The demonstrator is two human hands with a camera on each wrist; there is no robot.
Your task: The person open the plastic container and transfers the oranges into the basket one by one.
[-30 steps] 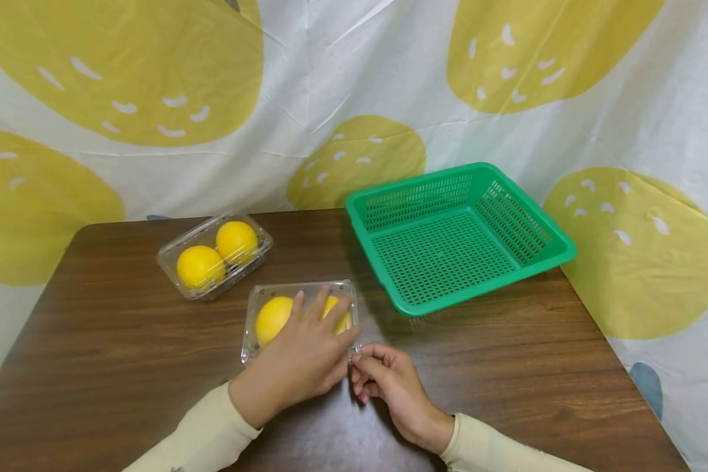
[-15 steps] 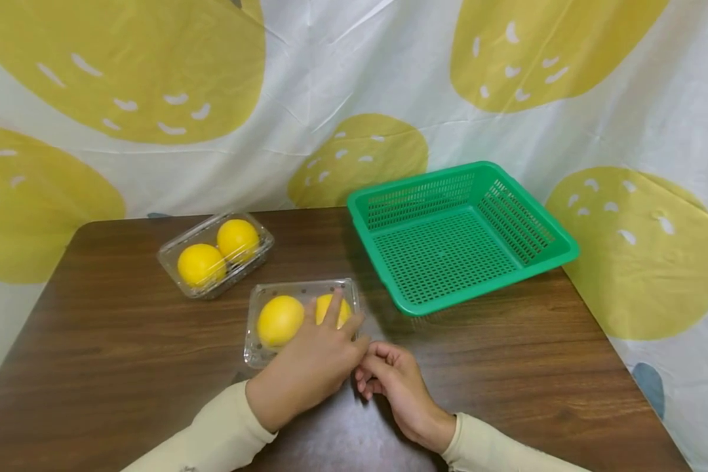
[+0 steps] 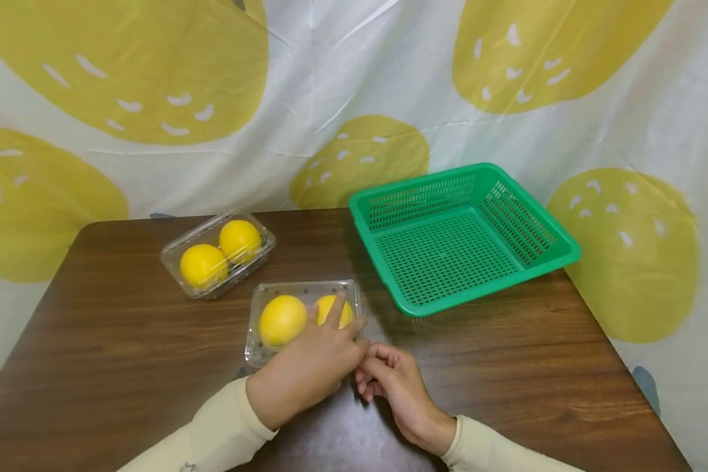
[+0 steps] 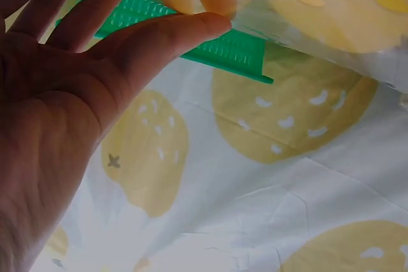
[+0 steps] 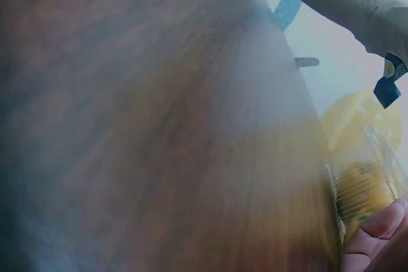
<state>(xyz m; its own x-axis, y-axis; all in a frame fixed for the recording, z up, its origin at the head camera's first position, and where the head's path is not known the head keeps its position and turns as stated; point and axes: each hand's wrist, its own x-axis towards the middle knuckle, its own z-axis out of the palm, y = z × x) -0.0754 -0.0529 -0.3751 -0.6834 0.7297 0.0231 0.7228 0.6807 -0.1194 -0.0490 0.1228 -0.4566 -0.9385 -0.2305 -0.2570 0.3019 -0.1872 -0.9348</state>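
A clear plastic clamshell box point(image 3: 263, 357) holding two round yellow fruits point(image 3: 282, 320) sits on the table in the head view. My left hand point(image 3: 313, 370) lies across its near right part, fingers stretched over the lid and hiding some of one fruit. Its thumb side is at the box's near right corner. At that same corner my right hand point(image 3: 398, 390) has curled fingers, the thumb against the index finger, pinching the box's edge. In the left wrist view, a straight finger point(image 4: 185, 30) rests along the clear plastic point(image 4: 299, 27). The right wrist view shows my right fingertip point(image 5: 386, 221) by the box.
A second clear box point(image 3: 236, 278) with two yellow fruits point(image 3: 239, 241) stands at the back left of the brown table point(image 3: 507, 393). A green slotted basket point(image 3: 448, 305) is at the back right. Behind hangs a white curtain point(image 3: 318, 78) with yellow fruit prints.
My left hand has shifted slightly right and nearer, uncovering more of the left fruit, its thumb side now at the right hand's fingertips. The right hand stays almost in place.
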